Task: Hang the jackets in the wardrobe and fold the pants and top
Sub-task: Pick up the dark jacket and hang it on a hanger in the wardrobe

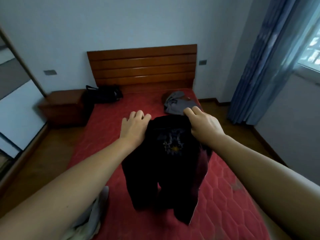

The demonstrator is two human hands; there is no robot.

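Note:
Black pants (166, 163) with a small embroidered patch hang in the air over the red mattress (225, 187), legs dangling down. My left hand (134, 126) grips the waistband's left corner with curled fingers. My right hand (201, 124) grips its right corner. A grey garment (178, 104) lies crumpled on the mattress just beyond my right hand. A pale garment (93, 213) lies at the mattress's near left edge, partly hidden under my left forearm.
A wooden headboard (142, 64) stands at the far end. A black bag (103, 94) sits at the mattress's far left corner beside a wooden nightstand (62, 108). A wardrobe (12, 94) lines the left wall. Blue curtains (266, 58) hang at right.

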